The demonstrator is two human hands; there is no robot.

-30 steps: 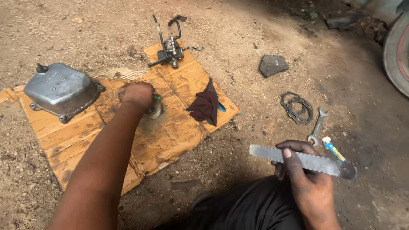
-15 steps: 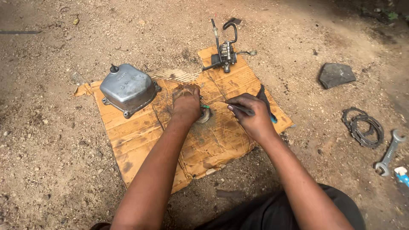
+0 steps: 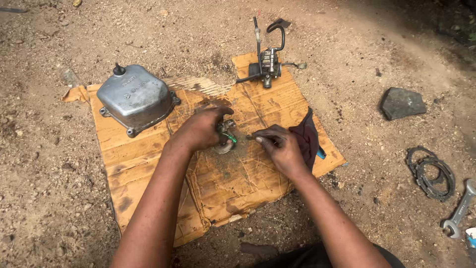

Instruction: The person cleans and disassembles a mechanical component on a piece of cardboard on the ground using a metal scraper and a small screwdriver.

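Note:
My left hand (image 3: 201,130) grips a small round metal engine part (image 3: 226,140) with a green bit on it, resting on a sheet of brown cardboard (image 3: 148,164) laid on the dirt. My right hand (image 3: 280,147) pinches a thin dark tool (image 3: 251,137) whose tip points at that part, a short gap from it. A dark cloth (image 3: 306,137) lies just right of my right hand. The part's underside is hidden by my fingers.
A grey metal engine cover (image 3: 135,97) sits on the cardboard's back left. A carburettor with hoses (image 3: 267,64) stands at the back edge. On the dirt to the right lie a dark stone (image 3: 401,103), ring gaskets (image 3: 431,172) and a spanner (image 3: 459,208).
My right hand put down a long flat metal file, came over to the cardboard and now holds a thin tool by the part. My left hand stayed on the part. The view shifted left.

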